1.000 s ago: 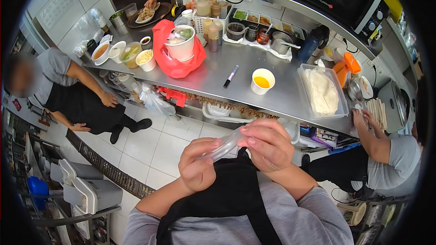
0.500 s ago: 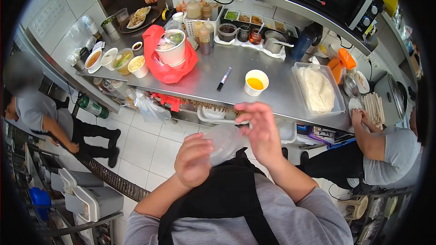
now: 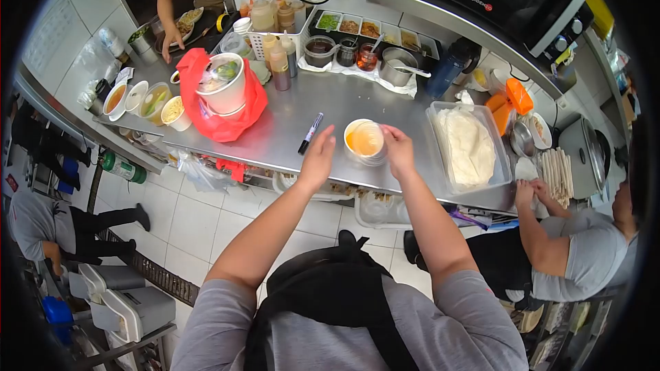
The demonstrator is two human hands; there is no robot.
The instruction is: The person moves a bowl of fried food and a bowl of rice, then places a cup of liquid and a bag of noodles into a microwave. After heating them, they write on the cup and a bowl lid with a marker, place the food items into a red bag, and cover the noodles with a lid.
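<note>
A white paper cup [image 3: 349,152] with orange-yellow liquid stands near the front of the steel counter. A clear round plastic lid [image 3: 370,140] overlaps the right part of its top, tilted. My right hand [image 3: 399,153] is closed on the lid's right edge, with fingers and thumb at the rim. To the left of the cup, my left hand [image 3: 317,159] is open, its fingers stretched out and nothing held. Just beyond those fingers lies a black-and-white marker [image 3: 311,133] on the counter.
A red bag around a white tub [image 3: 224,96] stands left. On the right is a clear bin of dough [image 3: 467,148]. Sauce bottles [image 3: 280,65] and topping trays [image 3: 349,25] line the back. At right, a person [image 3: 574,244] handles pale rolls [image 3: 557,177]; another person's hand [image 3: 173,40] reaches in at back left.
Both hands have moved forward from near my apron to the cup. The lid, earlier between my two hands, is now in my right hand over the cup; my left hand has come off it.
</note>
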